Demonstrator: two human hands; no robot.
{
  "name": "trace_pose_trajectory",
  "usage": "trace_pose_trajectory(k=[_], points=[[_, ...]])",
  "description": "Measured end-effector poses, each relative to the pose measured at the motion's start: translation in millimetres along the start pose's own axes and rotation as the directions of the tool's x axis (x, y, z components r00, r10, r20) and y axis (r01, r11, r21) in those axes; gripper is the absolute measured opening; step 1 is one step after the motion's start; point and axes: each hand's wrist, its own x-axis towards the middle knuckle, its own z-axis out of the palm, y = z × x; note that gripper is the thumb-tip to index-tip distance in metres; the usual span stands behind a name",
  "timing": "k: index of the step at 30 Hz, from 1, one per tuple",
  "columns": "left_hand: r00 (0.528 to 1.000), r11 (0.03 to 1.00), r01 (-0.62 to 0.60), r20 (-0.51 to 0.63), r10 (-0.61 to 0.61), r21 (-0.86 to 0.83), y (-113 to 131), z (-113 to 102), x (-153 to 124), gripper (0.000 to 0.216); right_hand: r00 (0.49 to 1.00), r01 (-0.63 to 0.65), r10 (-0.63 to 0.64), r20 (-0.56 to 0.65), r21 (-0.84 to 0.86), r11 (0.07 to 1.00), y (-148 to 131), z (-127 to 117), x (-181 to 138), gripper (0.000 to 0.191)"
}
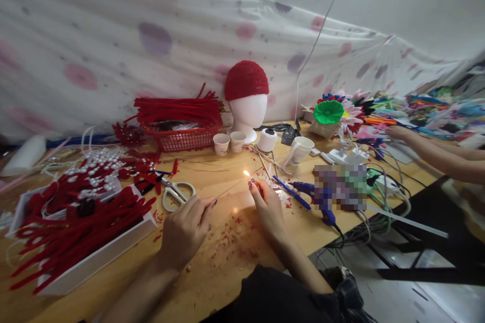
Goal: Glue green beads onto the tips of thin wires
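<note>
My left hand (189,227) is closed, pinching one end of a thin wire-like strand (229,189). The strand slants up to the right, its far end close to a small flame (246,173). Closed around a lighter, my right hand (268,207) has its thumb at the top; the fingers hide nearly all of the lighter's body. White-handled scissors (178,194) lie just beyond my left hand. Small red scraps (235,232) are scattered on the wooden table (212,282) between and below my hands.
At left stands a white box (102,262) of red fuzzy stems and pearl strands. Behind are a red basket (182,139), a foam head (248,111) in a red cap, and paper cups (221,144). Rightward lie a blue glue gun (326,207), cables and another person's arm (424,149).
</note>
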Motion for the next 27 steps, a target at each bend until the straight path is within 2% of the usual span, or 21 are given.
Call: trace_pose_trajectory(k=[6, 14, 27], points=[[1.0, 1.0, 0.001, 0.011, -0.002, 0.015, 1, -1, 1, 0.008, 0.996, -0.055, 0.056, -0.07, 0.012, 0.998, 4, -4, 2, 0.035], [1.0, 1.0, -0.015, 0.017, 0.015, 0.008, -1, -2, -1, 0.007, 0.992, -0.045, 0.047, -0.117, 0.018, 0.999, 9, -5, 5, 0.035], [0.999, 0.999, -0.047, -0.002, 0.047, -0.002, 1, -2, 0, 0.006, 0.97, -0.095, 0.101, -0.219, 0.036, 0.995, 18, -7, 9, 0.037]])
